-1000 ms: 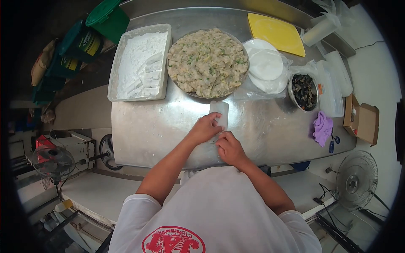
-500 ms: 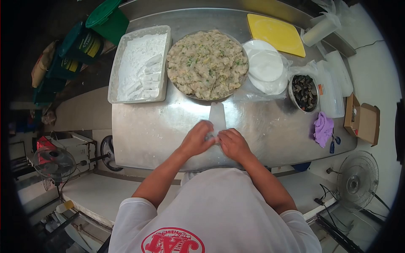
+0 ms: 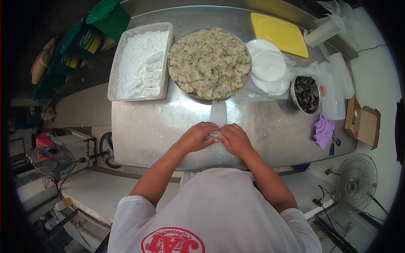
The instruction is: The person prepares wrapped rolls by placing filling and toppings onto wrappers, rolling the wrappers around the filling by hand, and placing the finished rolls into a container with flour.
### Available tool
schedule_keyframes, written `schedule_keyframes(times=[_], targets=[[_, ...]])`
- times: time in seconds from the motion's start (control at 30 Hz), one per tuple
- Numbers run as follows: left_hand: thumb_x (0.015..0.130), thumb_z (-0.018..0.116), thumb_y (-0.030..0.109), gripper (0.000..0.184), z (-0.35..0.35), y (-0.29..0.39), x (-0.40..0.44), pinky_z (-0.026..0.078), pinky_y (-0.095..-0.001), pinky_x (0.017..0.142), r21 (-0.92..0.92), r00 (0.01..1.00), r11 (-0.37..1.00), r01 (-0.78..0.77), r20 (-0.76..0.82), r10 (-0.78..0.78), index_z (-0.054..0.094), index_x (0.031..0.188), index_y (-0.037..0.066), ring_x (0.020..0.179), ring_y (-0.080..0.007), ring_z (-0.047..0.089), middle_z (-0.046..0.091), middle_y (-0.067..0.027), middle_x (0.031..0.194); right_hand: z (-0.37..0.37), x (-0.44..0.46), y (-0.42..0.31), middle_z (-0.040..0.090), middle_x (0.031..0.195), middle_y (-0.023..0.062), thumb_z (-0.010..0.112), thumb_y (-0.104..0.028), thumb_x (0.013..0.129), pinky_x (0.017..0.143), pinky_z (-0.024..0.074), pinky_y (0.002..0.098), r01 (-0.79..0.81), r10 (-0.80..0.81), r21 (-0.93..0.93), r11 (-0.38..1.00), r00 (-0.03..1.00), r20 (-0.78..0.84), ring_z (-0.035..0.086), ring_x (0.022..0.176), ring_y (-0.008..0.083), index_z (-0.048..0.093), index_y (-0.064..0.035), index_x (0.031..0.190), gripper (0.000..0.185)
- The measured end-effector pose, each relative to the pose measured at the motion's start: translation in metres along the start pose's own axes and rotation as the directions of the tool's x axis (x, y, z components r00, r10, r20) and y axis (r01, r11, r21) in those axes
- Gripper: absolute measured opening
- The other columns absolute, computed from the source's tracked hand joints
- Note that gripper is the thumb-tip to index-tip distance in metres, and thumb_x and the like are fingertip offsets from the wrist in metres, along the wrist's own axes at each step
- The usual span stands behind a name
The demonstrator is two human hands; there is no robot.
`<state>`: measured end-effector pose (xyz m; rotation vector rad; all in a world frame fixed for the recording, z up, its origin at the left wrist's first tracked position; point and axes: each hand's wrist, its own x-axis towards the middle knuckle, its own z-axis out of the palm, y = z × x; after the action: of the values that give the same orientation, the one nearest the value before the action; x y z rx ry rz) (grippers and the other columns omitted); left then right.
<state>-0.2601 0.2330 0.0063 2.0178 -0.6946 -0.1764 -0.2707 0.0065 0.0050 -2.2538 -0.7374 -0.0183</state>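
Both my hands are together on the steel table, close to its front edge. Between them is a small pale spring roll (image 3: 214, 134), partly hidden by my fingers. My left hand (image 3: 197, 137) curls round its left end, with the thumb below. My right hand (image 3: 236, 141) pinches its right end with bent fingers. A translucent wrapper (image 3: 218, 111) stretches flat from the roll away from me, up to a big round bowl (image 3: 188, 95). Heaped in that bowl is a pale minced filling (image 3: 209, 63) flecked with green.
At left, a tray (image 3: 110, 90) holds white powder and several coated rolls (image 3: 152, 75). Right of the bowl lie round white wrappers (image 3: 269, 67) on plastic, a yellow board (image 3: 280, 34), a bowl of dark pieces (image 3: 306, 93) and a purple cloth (image 3: 324, 130). A fan (image 3: 353, 183) stands right.
My left hand has moved slightly right and its fingers have come down over the roll. More of the roll shows between my hands. The view has shifted slightly.
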Motion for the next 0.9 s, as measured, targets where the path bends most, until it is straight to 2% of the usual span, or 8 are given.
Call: schedule_keyframes(times=[0.2, 0.3, 0.37, 0.5, 0.57, 0.6, 0.67, 0.9], targets=[[0.089, 0.076, 0.014, 0.022, 0.012, 0.012, -0.015, 0.052, -0.0456, 0.088, -0.036, 0.990, 0.990, 0.137, -0.018, -0.137, 0.072, 0.107, 0.003, 0.097, -0.0362, 0.065, 0.070, -0.0151, 0.100, -0.004, -0.001, -0.004, 0.065, 0.104, 0.0111, 0.072, -0.006, 0.085, 0.084, 0.0528, 0.0412, -0.038, 0.033, 0.035, 0.999, 0.990, 0.137, 0.062, 0.097, 0.0320, 0.071, -0.0033, 0.105, 0.020], [0.091, 0.075, 0.014, 0.015, 0.019, 0.015, -0.018, 0.053, -0.0424, 0.082, 0.015, 0.972, 0.978, 0.206, -0.118, -0.203, 0.075, 0.102, 0.003, 0.092, -0.0334, 0.066, 0.069, -0.0127, 0.096, 0.000, -0.001, -0.008, 0.064, 0.101, 0.0113, 0.072, -0.006, 0.085, 0.083, 0.0526, 0.0411, -0.087, 0.081, 0.064, 0.994, 0.992, 0.099, 0.061, 0.097, 0.0315, 0.071, -0.0043, 0.106, 0.021], [0.092, 0.071, 0.014, 0.013, 0.019, 0.017, -0.013, 0.052, -0.0441, 0.077, -0.023, 0.942, 0.953, 0.301, -0.151, -0.301, 0.075, 0.099, 0.004, 0.088, -0.0345, 0.063, 0.064, -0.0131, 0.087, -0.002, 0.008, -0.015, 0.063, 0.100, 0.0106, 0.072, -0.007, 0.086, 0.082, 0.0524, 0.0415, -0.106, 0.107, 0.087, 0.991, 0.994, -0.013, 0.061, 0.094, 0.0310, 0.072, -0.0051, 0.105, 0.019], [0.094, 0.069, 0.016, 0.019, 0.022, 0.011, -0.015, 0.054, -0.0437, 0.075, -0.004, 0.938, 0.948, 0.318, -0.142, -0.315, 0.074, 0.107, 0.003, 0.088, -0.0339, 0.063, 0.064, -0.0132, 0.092, -0.003, 0.003, -0.013, 0.063, 0.100, 0.0106, 0.071, -0.007, 0.086, 0.082, 0.0522, 0.0417, -0.045, 0.044, 0.052, 0.998, 0.999, 0.011, 0.061, 0.093, 0.0308, 0.072, -0.0051, 0.104, 0.018], [0.092, 0.072, 0.016, 0.023, 0.027, 0.011, -0.014, 0.054, -0.0438, 0.079, 0.074, 0.948, 0.985, 0.159, -0.292, -0.131, 0.071, 0.111, 0.003, 0.091, -0.0335, 0.063, 0.063, -0.0127, 0.100, 0.001, 0.003, -0.003, 0.062, 0.101, 0.0109, 0.072, -0.009, 0.087, 0.082, 0.0521, 0.0419, -0.016, 0.016, 0.004, 1.000, 0.998, 0.066, 0.061, 0.093, 0.0308, 0.072, -0.0050, 0.104, 0.018], [0.092, 0.072, 0.016, 0.023, 0.024, 0.010, -0.014, 0.054, -0.0438, 0.079, 0.074, 0.949, 0.985, 0.155, -0.289, -0.128, 0.071, 0.111, 0.003, 0.091, -0.0335, 0.063, 0.063, -0.0127, 0.100, 0.000, 0.006, 0.000, 0.062, 0.101, 0.0109, 0.072, -0.009, 0.087, 0.082, 0.0521, 0.0419, -0.018, 0.018, 0.002, 1.000, 0.998, 0.063, 0.061, 0.093, 0.0308, 0.072, -0.0050, 0.104, 0.018], [0.089, 0.074, 0.015, 0.025, 0.017, 0.008, -0.019, 0.055, -0.0432, 0.083, 0.194, 0.986, 0.981, 0.004, -0.163, 0.028, 0.068, 0.110, 0.004, 0.097, -0.0334, 0.062, 0.062, -0.0127, 0.107, 0.000, 0.008, 0.003, 0.062, 0.102, 0.0109, 0.072, -0.010, 0.086, 0.082, 0.0519, 0.0425, -0.027, 0.029, -0.018, 0.999, 0.988, 0.154, 0.061, 0.094, 0.0308, 0.072, -0.0050, 0.104, 0.018], [0.087, 0.075, 0.015, 0.026, 0.012, 0.002, -0.011, 0.053, -0.0439, 0.087, 0.174, 0.993, 0.978, 0.114, -0.059, -0.105, 0.067, 0.109, 0.005, 0.103, -0.0342, 0.062, 0.061, -0.0131, 0.108, -0.003, 0.006, -0.014, 0.062, 0.101, 0.0088, 0.072, -0.009, 0.086, 0.084, 0.0502, 0.0428, 0.014, -0.014, -0.004, 1.000, 1.000, -0.005, 0.060, 0.094, 0.0305, 0.071, -0.0054, 0.105, 0.020]])
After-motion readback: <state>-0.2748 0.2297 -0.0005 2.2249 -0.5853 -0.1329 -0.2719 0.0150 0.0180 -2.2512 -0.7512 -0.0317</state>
